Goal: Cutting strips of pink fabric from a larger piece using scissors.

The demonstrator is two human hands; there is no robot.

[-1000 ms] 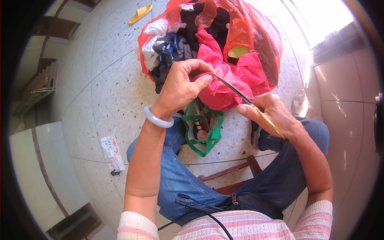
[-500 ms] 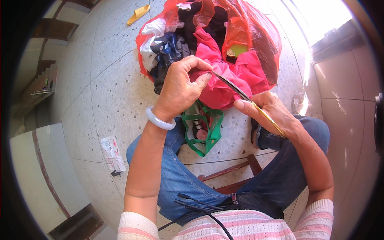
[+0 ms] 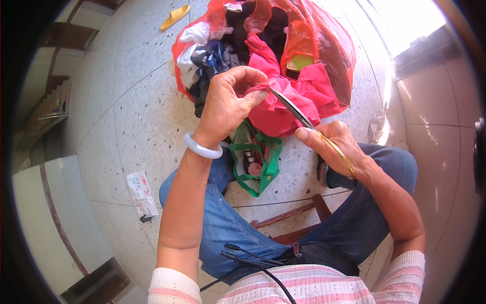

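Between the thumb and fingers of my left hand point(image 3: 233, 99) an edge of pink-red cloth point(image 3: 276, 119) is pinched. The rest of the cloth hangs down and drapes over the front of a large red plastic bag point(image 3: 329, 45). My right hand point(image 3: 336, 144) is closed round the gold handles of a pair of scissors point(image 3: 294, 110). Their blades point up and left, with the tips at the cloth's edge beside my left thumb. From this angle I cannot tell whether the blades are apart. A pale bangle point(image 3: 202, 148) circles my left wrist.
Dark clothes point(image 3: 215, 58) and white plastic point(image 3: 190, 61) fill the red bag's left side. A green-handled bag point(image 3: 255, 187) stands between my feet. A wooden stool point(image 3: 293, 215) shows between my legs. Paper point(image 3: 142, 192) lies at left, a yellow slipper point(image 3: 175, 17) farther off, clear plastic point(image 3: 379, 126) at right.
The pinched edge and left fingers have shifted slightly upward. The scissors have turned a little steeper, their tips still at the cloth. The bags on the floor stay put.
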